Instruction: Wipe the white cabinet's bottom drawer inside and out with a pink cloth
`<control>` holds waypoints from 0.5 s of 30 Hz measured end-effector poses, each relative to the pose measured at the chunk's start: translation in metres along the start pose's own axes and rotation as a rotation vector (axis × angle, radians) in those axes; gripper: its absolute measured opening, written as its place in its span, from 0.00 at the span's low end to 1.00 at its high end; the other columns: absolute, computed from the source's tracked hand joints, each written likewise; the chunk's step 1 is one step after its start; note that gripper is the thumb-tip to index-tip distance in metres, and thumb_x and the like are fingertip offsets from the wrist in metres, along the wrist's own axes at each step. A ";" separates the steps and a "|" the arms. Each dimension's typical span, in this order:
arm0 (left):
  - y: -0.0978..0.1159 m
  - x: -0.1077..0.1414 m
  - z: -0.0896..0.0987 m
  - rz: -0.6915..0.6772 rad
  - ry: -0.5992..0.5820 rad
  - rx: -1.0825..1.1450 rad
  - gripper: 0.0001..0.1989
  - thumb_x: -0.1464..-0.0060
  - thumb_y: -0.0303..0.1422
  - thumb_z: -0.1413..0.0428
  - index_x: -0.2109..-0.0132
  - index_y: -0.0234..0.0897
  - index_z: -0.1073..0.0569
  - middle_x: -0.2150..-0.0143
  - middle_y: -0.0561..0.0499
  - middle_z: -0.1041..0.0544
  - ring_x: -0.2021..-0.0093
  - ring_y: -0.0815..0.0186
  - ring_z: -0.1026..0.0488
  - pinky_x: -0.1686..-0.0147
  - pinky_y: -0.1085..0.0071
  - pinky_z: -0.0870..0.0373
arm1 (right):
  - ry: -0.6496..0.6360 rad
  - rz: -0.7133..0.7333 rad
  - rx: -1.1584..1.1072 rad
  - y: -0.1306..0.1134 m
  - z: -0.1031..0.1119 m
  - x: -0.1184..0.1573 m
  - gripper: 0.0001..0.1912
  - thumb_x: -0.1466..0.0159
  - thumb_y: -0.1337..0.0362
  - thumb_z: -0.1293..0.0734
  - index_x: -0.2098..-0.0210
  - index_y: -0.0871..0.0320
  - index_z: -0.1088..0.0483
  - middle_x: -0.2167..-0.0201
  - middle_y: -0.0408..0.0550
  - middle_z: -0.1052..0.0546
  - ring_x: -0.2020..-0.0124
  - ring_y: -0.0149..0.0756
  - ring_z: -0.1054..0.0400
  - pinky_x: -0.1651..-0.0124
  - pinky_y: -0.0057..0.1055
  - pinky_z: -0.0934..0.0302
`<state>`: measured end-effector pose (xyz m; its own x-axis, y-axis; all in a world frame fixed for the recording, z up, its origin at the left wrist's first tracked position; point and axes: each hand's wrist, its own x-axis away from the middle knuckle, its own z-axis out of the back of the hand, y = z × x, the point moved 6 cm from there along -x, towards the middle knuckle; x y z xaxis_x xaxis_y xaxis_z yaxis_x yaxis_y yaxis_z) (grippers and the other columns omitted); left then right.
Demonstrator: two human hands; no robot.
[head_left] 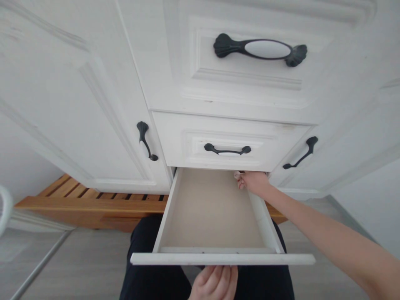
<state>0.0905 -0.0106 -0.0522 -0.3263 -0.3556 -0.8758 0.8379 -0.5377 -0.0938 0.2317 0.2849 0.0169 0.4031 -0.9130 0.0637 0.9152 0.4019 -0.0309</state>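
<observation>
A white drawer [215, 212] with a beige bottom is pulled out of the white cabinet, over my lap. My left hand [215, 283] is at the outer side of the drawer front [223, 259], its fingers curled up against it; any handle there is hidden. Reaching in over the drawer's right side wall, my right hand [253, 182] is at the back right corner. It is closed on a small crumpled, whitish cloth [239, 176], partly hidden by the fingers. Nothing else shows on the visible part of the drawer bottom.
Above are two shut drawers with black handles, an upper handle [261, 48] and a lower handle [227, 149]. Cabinet doors flank them, with a left door handle [146, 141] and right door handle [301, 153]. A wooden slatted bench [93, 206] lies below.
</observation>
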 end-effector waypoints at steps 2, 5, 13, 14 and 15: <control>0.000 0.001 0.000 -0.022 -0.022 0.008 0.10 0.41 0.27 0.44 0.59 0.41 0.19 0.62 0.55 0.21 0.61 0.70 0.26 0.40 0.66 0.38 | -0.015 0.055 0.077 -0.009 0.004 0.023 0.11 0.37 0.67 0.36 0.68 0.59 0.20 0.55 0.65 0.23 0.52 0.54 0.31 0.57 0.43 0.38; -0.001 0.003 0.000 -0.020 -0.028 0.015 0.12 0.40 0.26 0.47 0.58 0.41 0.19 0.61 0.54 0.20 0.60 0.70 0.26 0.40 0.66 0.38 | -0.059 0.144 0.154 -0.022 0.010 0.060 0.10 0.39 0.66 0.35 0.69 0.56 0.20 0.59 0.63 0.24 0.53 0.56 0.33 0.56 0.45 0.41; 0.001 -0.001 -0.001 0.018 0.049 0.017 0.20 0.36 0.23 0.54 0.63 0.41 0.19 0.65 0.55 0.20 0.62 0.72 0.27 0.39 0.66 0.39 | -0.493 0.310 0.055 -0.058 0.023 0.135 0.12 0.40 0.63 0.37 0.73 0.51 0.21 0.70 0.49 0.22 0.69 0.40 0.29 0.66 0.35 0.44; 0.000 -0.002 -0.001 0.034 0.059 0.015 0.20 0.36 0.23 0.54 0.63 0.41 0.19 0.66 0.55 0.21 0.62 0.72 0.27 0.41 0.67 0.39 | -0.552 0.302 -0.006 -0.059 0.024 0.134 0.12 0.40 0.64 0.36 0.74 0.51 0.21 0.71 0.48 0.22 0.70 0.39 0.29 0.68 0.33 0.44; 0.001 -0.003 -0.001 0.044 0.072 0.009 0.20 0.36 0.23 0.54 0.64 0.41 0.19 0.66 0.56 0.21 0.63 0.72 0.27 0.42 0.68 0.38 | -0.577 0.293 -0.074 -0.060 0.024 0.129 0.12 0.41 0.64 0.36 0.73 0.50 0.21 0.70 0.46 0.21 0.69 0.37 0.29 0.68 0.32 0.44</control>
<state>0.0925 -0.0091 -0.0504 -0.2568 -0.3233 -0.9108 0.8468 -0.5294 -0.0509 0.2291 0.1452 0.0512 0.5913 -0.5732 0.5673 0.7729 0.6036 -0.1956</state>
